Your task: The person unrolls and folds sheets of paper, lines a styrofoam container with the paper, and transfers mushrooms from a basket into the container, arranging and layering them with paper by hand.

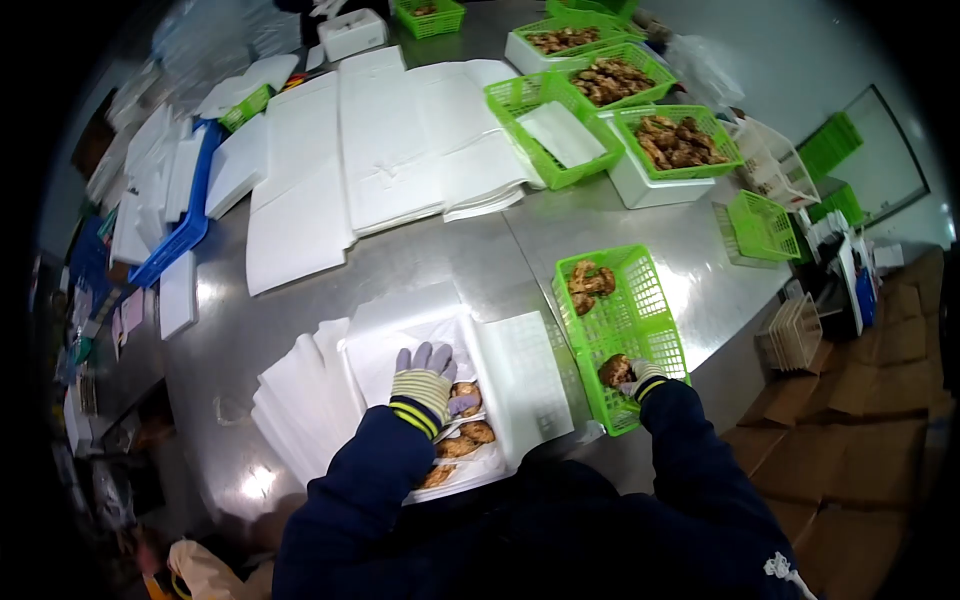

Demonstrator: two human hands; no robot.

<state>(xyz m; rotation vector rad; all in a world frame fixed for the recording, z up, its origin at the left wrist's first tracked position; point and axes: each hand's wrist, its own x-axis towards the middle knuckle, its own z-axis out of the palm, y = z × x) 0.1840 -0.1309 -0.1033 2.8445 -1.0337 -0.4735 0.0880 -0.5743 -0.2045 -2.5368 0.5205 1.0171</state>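
My right grip [639, 379] is holding a mushroom [613, 371] in the near green basket [642, 297]; my left grip [424, 383], spread wide, is partly covering mushrooms [474, 433] in the box [488, 391]. White sheets [300, 180] are crowding the tabletop [485, 250] beyond.

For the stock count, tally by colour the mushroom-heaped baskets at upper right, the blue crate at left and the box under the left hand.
Green baskets heaped with mushrooms: 3
Blue crate: 1
White box under the left hand: 1
Total: 5
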